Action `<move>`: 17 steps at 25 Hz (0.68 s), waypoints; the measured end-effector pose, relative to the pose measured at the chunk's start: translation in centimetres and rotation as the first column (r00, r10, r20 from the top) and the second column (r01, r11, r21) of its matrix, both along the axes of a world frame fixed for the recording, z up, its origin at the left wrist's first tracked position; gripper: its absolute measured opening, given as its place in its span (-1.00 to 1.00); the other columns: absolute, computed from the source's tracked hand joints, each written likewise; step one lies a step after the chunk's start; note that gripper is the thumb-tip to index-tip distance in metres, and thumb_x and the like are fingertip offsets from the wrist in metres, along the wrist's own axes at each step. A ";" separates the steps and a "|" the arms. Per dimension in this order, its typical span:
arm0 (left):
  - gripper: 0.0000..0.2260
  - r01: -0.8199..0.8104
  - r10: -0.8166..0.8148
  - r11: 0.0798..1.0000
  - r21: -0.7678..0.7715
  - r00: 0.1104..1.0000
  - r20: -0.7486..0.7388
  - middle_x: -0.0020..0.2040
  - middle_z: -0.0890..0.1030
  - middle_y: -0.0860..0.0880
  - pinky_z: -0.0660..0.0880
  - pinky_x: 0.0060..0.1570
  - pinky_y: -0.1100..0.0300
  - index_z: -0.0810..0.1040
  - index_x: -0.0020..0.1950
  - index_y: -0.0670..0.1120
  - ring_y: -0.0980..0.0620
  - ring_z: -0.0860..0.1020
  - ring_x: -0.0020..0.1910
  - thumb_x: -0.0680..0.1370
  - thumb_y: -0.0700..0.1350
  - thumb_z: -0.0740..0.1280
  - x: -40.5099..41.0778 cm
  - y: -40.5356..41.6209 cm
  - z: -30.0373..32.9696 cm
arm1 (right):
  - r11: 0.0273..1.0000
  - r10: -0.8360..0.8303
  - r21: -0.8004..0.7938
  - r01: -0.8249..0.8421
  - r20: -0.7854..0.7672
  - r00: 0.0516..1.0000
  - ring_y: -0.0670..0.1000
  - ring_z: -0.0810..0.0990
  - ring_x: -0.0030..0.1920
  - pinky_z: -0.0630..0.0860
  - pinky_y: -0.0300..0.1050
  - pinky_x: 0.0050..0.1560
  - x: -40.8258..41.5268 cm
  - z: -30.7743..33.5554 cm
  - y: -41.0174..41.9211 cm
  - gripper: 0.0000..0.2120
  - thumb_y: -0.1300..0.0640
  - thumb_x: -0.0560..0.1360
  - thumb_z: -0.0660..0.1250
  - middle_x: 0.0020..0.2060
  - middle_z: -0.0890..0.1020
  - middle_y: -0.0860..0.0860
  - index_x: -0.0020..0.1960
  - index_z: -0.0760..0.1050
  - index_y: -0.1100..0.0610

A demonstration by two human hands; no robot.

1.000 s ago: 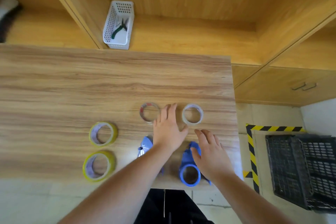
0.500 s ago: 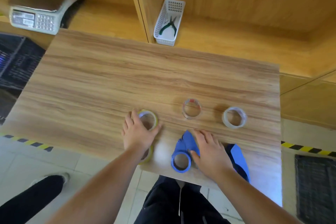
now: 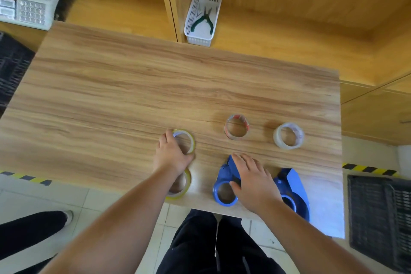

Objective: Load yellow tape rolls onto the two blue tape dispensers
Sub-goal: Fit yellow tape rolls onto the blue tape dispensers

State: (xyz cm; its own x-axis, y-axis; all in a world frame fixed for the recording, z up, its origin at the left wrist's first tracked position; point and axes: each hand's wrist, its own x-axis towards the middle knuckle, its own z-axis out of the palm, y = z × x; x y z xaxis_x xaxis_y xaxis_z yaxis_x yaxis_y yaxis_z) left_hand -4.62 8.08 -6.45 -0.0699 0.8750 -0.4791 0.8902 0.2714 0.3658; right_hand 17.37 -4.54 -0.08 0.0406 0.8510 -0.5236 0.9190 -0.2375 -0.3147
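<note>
Two yellow tape rolls lie flat near the wooden table's [image 3: 111, 100] front edge. My left hand [image 3: 171, 154] closes on the farther yellow roll [image 3: 188, 137], fingers on its left rim and thumb at its near side. The nearer yellow roll [image 3: 183, 188] is partly hidden under my left wrist. My right hand [image 3: 252, 181] lies on the left blue tape dispenser [image 3: 222, 186], thumb at its round hub, fingers over its body. The second blue dispenser [image 3: 294, 191] sits just right of that hand, untouched.
Two nearly bare clear rolls lie farther back, one with red print [image 3: 236, 127] and one plain [image 3: 288, 135]. A white basket with pliers [image 3: 203, 18] and a scale [image 3: 26, 6] sit on the shelf. Black crates stand left [image 3: 11, 69] and right [image 3: 378, 218]. Another person's leg [image 3: 33, 229] is at lower left.
My left hand went from the middle of the table leftward to the farther yellow roll and closed on it. My right hand settled on the left blue dispenser. The view swung left.
</note>
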 end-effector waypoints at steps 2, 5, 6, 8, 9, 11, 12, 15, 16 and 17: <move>-0.03 -0.031 0.031 0.999 0.019 1.000 -0.002 0.45 0.36 -0.16 0.38 0.37 -0.09 0.20 0.55 -0.14 -0.22 0.35 0.45 0.30 0.15 0.59 0.1 0.0 0.5 | 1.000 0.002 0.007 -0.002 -0.001 1.000 0.06 0.11 0.58 0.23 0.08 0.52 0.1 0.0 -0.2 -0.29 -0.09 0.60 0.25 0.62 0.12 -0.06 0.63 -0.02 -0.04; -0.07 -0.023 0.019 0.996 0.084 0.998 0.058 0.41 0.36 -0.14 0.36 0.38 -0.06 0.23 0.52 -0.15 -0.21 0.35 0.42 0.30 0.15 0.58 0.7 -1.0 2.0 | 1.000 0.015 0.002 -0.015 0.009 1.000 0.07 0.13 0.57 0.24 0.06 0.51 0.5 0.1 -0.7 -0.29 -0.10 0.59 0.26 0.61 0.12 -0.05 0.62 -0.03 -0.06; -0.08 -0.015 0.005 0.994 0.104 0.996 0.093 0.39 0.36 -0.13 0.35 0.38 -0.04 0.23 0.51 -0.15 -0.19 0.35 0.41 0.30 0.16 0.58 1.1 -1.7 2.7 | 1.000 0.021 -0.006 -0.021 0.013 1.000 0.07 0.14 0.56 0.23 0.06 0.50 0.8 0.2 -0.9 -0.28 -0.10 0.59 0.26 0.61 0.12 -0.05 0.63 -0.02 -0.07; -0.09 0.003 -0.021 0.992 0.127 0.989 0.147 0.36 0.36 -0.09 0.37 0.37 -0.02 0.23 0.50 -0.11 -0.14 0.34 0.39 0.30 0.18 0.57 2.0 -3.6 4.0 | 0.998 0.051 -0.028 -0.050 0.030 0.998 0.06 0.15 0.55 0.22 0.05 0.50 1.5 0.4 -1.5 -0.27 -0.10 0.58 0.27 0.60 0.13 -0.06 0.62 -0.02 -0.09; -0.08 0.021 -0.042 0.991 0.129 0.986 0.160 0.36 0.35 -0.06 0.38 0.36 -0.01 0.22 0.51 -0.09 -0.12 0.34 0.40 0.30 0.19 0.57 2.4 -4.7 4.6 | 0.997 0.071 -0.039 -0.070 0.045 0.996 0.06 0.16 0.55 0.22 0.05 0.50 1.8 0.5 -1.9 -0.26 -0.10 0.56 0.27 0.60 0.15 -0.07 0.62 -0.02 -0.10; -0.05 0.075 -0.098 0.988 0.138 0.981 0.168 0.36 0.35 -0.03 0.38 0.35 0.01 0.21 0.53 -0.06 -0.08 0.33 0.40 0.28 0.20 0.57 3.3 -7.3 5.3 | 0.992 0.114 -0.070 -0.109 0.073 0.991 0.07 0.17 0.54 0.22 0.05 0.50 2.6 0.4 -2.4 -0.22 -0.11 0.53 0.29 0.59 0.16 -0.07 0.63 -0.03 -0.13; -0.04 0.104 -0.128 0.984 0.141 0.977 0.171 0.36 0.36 -0.03 0.37 0.35 0.03 0.21 0.54 -0.06 -0.08 0.34 0.40 0.27 0.20 0.57 3.6 -8.6 5.5 | 0.988 0.134 -0.088 -0.127 0.083 0.988 0.08 0.18 0.54 0.22 0.06 0.50 2.9 0.3 -2.7 -0.20 -0.10 0.52 0.31 0.60 0.16 -0.06 0.63 -0.03 -0.14; -0.06 0.149 -0.173 0.980 0.129 0.965 0.198 0.35 0.37 0.01 0.31 0.32 0.18 0.24 0.54 -0.04 -0.04 0.35 0.37 0.26 0.15 0.59 4.6 -12.3 5.9 | 0.979 0.182 -0.110 -0.172 0.091 0.979 0.08 0.19 0.53 0.23 0.08 0.49 3.9 0.0 -3.6 -0.17 -0.06 0.49 0.35 0.59 0.18 -0.07 0.62 -0.02 -0.17; -0.07 0.156 -0.180 0.979 0.132 0.963 0.201 0.35 0.37 0.02 0.27 0.29 0.24 0.25 0.53 -0.04 -0.03 0.36 0.36 0.26 0.13 0.59 4.9 -13.3 5.9 | 0.977 0.198 -0.105 -0.188 0.089 0.976 0.08 0.20 0.52 0.25 0.08 0.47 4.1 -0.2 -3.8 -0.18 -0.05 0.50 0.35 0.59 0.20 -0.09 0.62 -0.02 -0.18; -0.08 0.156 -0.182 0.978 0.137 0.963 0.199 0.34 0.38 0.02 0.25 0.26 0.27 0.27 0.52 -0.04 -0.03 0.37 0.36 0.25 0.13 0.59 5.3 -14.1 5.8 | 0.975 0.209 -0.099 -0.200 0.086 0.974 0.08 0.21 0.51 0.26 0.08 0.45 4.4 -0.3 -3.9 -0.19 -0.04 0.50 0.33 0.58 0.22 -0.10 0.62 -0.02 -0.18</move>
